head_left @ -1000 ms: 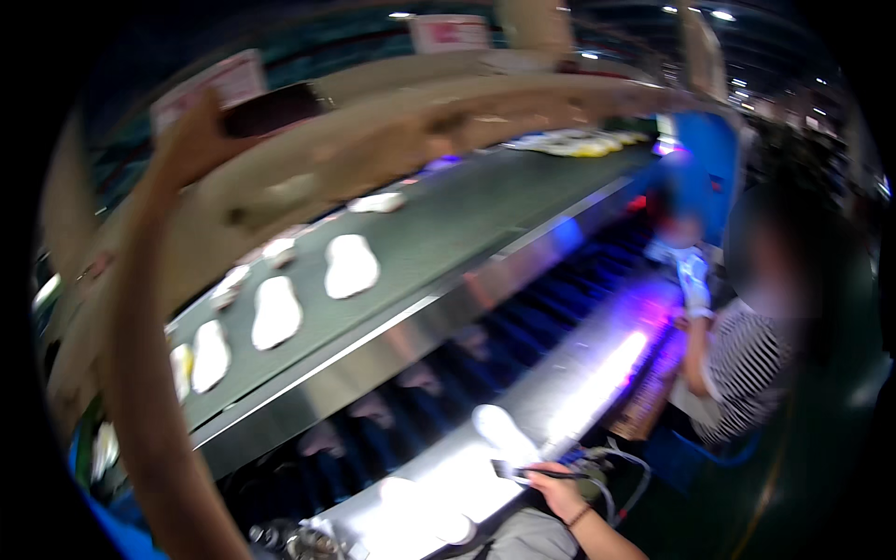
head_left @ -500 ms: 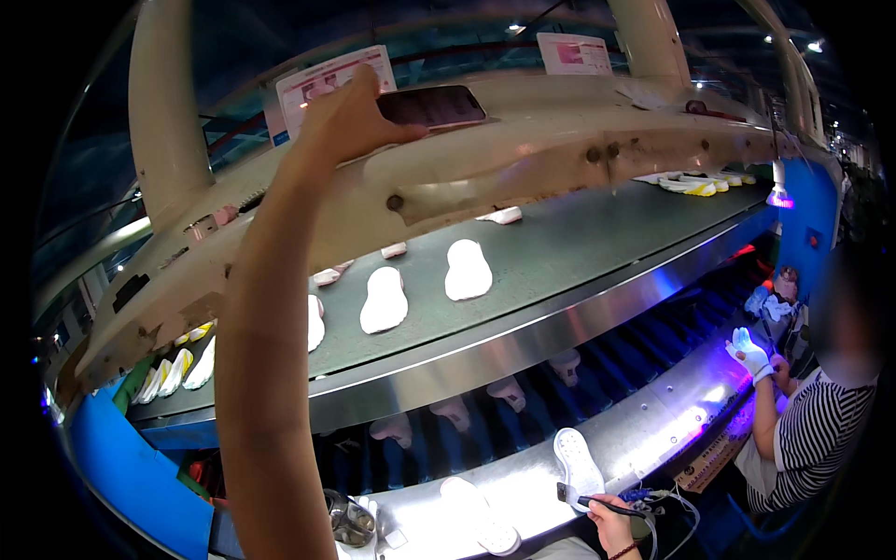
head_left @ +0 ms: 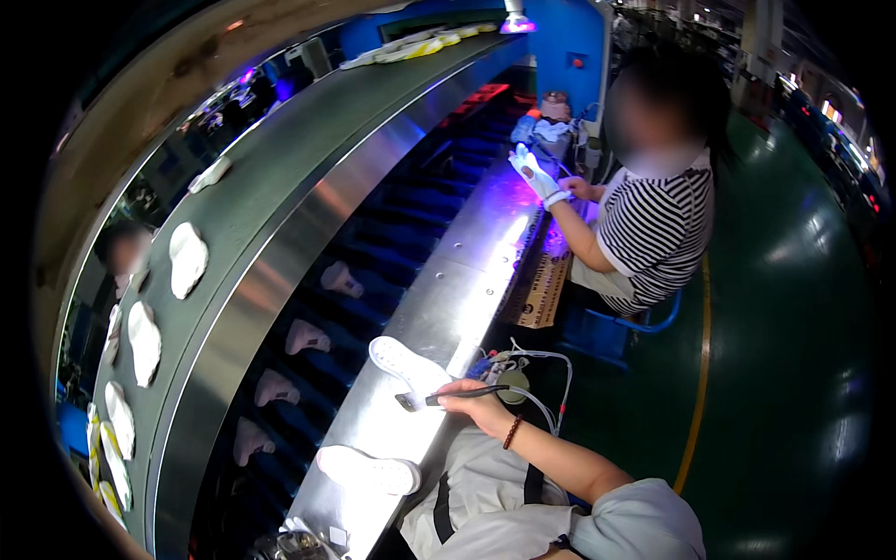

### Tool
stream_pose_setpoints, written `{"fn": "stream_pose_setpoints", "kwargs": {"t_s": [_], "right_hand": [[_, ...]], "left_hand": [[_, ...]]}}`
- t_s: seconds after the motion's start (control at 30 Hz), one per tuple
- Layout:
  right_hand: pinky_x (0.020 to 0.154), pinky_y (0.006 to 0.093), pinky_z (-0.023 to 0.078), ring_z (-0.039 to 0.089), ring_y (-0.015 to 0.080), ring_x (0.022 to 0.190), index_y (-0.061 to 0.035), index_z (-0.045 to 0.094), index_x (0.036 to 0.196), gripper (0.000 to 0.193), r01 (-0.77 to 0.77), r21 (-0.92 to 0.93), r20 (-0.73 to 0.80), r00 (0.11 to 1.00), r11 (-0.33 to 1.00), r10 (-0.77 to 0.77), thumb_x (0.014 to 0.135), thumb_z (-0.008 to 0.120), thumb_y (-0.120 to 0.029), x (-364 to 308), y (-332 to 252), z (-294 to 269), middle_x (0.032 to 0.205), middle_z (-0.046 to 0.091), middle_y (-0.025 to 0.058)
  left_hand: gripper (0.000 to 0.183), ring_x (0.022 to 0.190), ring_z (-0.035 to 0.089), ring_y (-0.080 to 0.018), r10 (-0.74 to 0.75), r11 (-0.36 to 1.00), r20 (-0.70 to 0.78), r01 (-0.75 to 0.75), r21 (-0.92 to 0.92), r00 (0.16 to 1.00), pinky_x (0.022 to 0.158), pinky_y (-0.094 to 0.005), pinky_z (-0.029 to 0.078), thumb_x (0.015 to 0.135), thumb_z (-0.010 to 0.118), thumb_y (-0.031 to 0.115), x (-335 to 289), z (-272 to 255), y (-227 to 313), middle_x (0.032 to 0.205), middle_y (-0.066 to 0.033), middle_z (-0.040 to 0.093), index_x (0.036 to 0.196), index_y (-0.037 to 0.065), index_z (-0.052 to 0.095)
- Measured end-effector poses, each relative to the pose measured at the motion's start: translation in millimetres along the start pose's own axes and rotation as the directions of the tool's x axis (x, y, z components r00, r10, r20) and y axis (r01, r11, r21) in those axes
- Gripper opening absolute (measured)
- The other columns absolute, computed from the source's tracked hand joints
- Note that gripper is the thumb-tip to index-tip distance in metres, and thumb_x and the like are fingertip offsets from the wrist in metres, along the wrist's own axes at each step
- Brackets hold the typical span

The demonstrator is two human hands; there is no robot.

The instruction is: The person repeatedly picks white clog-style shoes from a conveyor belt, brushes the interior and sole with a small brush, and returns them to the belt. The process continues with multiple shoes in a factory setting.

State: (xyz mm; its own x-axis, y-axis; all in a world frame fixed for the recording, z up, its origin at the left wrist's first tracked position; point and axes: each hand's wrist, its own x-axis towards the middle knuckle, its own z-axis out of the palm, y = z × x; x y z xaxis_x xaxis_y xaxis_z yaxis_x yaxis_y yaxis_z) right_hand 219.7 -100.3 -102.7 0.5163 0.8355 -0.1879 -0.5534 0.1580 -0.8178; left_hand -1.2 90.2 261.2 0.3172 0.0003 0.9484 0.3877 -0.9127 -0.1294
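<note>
My right hand (head_left: 478,411), with a beaded bracelet at the wrist, is closed round a black-handled brush (head_left: 462,394) that has a tube running from it. The brush's dark bristle end is just beside a white shoe sole (head_left: 399,358) on the metal ledge (head_left: 439,308). Nearer to me, a second white shoe sole (head_left: 366,470) lies on the same ledge, toward my lap. My left hand does not show.
Left of the ledge, pale shoe uppers (head_left: 305,336) stand in a dark lower channel. Above it runs a green conveyor belt (head_left: 252,177) carrying white soles. A seated co-worker (head_left: 644,224) in a striped shirt has a gloved hand (head_left: 534,173) raised. Tubes (head_left: 567,373) hang beside the ledge.
The view has swung to the right. My left hand, earlier raised at a phone on the upper frame, has gone out of view with it. My right hand still grips the brush.
</note>
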Motion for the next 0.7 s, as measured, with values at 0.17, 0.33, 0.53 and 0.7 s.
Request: {"fn": "stream_pose_setpoints", "kwargs": {"t_s": [0.17,0.33,0.53,0.7], "right_hand": [[0.069,0.0196,0.041,0.052,0.0083,0.079,-0.0024,0.056,0.089,0.017,0.018,-0.041,-0.092,0.995,0.999,-0.022,0.072,0.059,-0.006,6,8,-27,0.087,0.057,0.0042],[0.063,0.0166,0.039,0.049,0.0047,0.07,-0.003,0.057,0.088,0.017,0.034,0.022,-0.121,0.992,0.999,-0.032,0.072,0.06,-0.009,8,22,-20,0.079,0.056,0.0008],[0.06,0.0151,0.038,0.046,0.0037,0.066,-0.0028,0.057,0.088,0.018,-0.018,-0.04,-0.115,0.993,0.999,0.013,0.072,0.061,-0.009,7,27,-24,0.076,0.055,-0.0006],[0.066,0.0172,0.04,0.05,0.0061,0.073,-0.0024,0.057,0.09,0.019,-0.041,-0.052,-0.112,0.993,0.998,0.035,0.072,0.061,-0.007,8,23,-22,0.082,0.056,0.0018]], "left_hand": [[0.069,0.076,0.055,-0.0265,-0.277,0.895,0.259,0.347,-0.282,0.925,0.064,-0.0335,0.044,0.067,0.06,0.041,-133,34,46,0.093,-0.0179,0.052,0.117,0.011,0.022],[0.071,0.075,0.055,-0.0268,-0.72,0.323,0.64,0.946,-0.034,0.269,0.063,-0.0333,0.045,0.071,0.057,0.041,-322,52,80,0.094,-0.0192,0.051,0.122,0.014,0.015],[0.074,0.074,0.055,-0.0271,-0.57,-0.41,0.456,0.718,0.563,-0.683,0.06,-0.0331,0.046,0.076,0.054,0.04,-477,56,139,0.096,-0.0209,0.049,0.128,0.017,0.007],[0.076,0.063,0.057,-0.0251,-0.527,-0.654,0.63,0.746,0.128,-0.57,0.053,-0.0332,0.048,0.079,0.049,0.036,-453,78,164,0.089,-0.0199,0.05,0.125,0.019,-0.009]]}}
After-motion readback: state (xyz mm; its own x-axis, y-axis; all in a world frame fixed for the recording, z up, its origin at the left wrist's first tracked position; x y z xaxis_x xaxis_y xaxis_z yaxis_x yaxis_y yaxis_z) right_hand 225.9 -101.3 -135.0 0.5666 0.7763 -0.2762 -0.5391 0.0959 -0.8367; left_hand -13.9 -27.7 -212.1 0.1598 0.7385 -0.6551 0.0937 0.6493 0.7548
